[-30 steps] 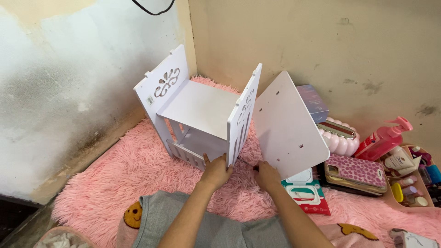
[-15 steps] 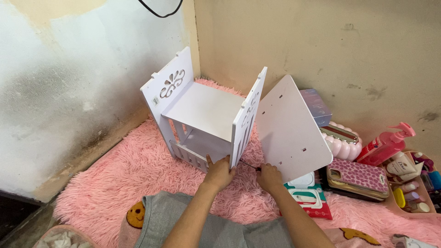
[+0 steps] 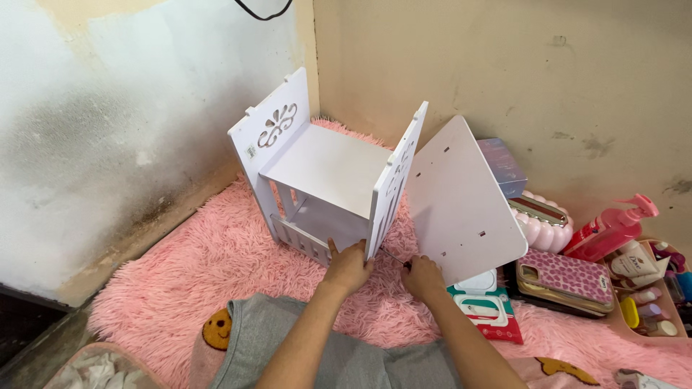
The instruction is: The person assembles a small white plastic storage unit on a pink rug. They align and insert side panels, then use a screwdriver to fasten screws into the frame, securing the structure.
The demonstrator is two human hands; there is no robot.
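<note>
A small white shelf unit (image 3: 328, 176) with cut-out side panels stands on a fluffy pink rug (image 3: 216, 266) in the room's corner. My left hand (image 3: 347, 266) grips the bottom edge of its right side panel (image 3: 395, 180). My right hand (image 3: 423, 276) holds the lower corner of a loose white board (image 3: 461, 202) with small holes, tilted up beside that panel. A thin dark tool tip shows between my hands; which hand holds it is unclear.
To the right lie a wet-wipes pack (image 3: 486, 310), a pink-patterned phone (image 3: 566, 277), a pink shell-shaped case (image 3: 540, 223), a pink pump bottle (image 3: 613, 230), a box (image 3: 501, 166) and a tray of small bottles (image 3: 649, 295). Walls close in behind and left.
My hands and the loose board stay in nearly the same place; the view has shifted slightly. Nothing was picked up or let go.
</note>
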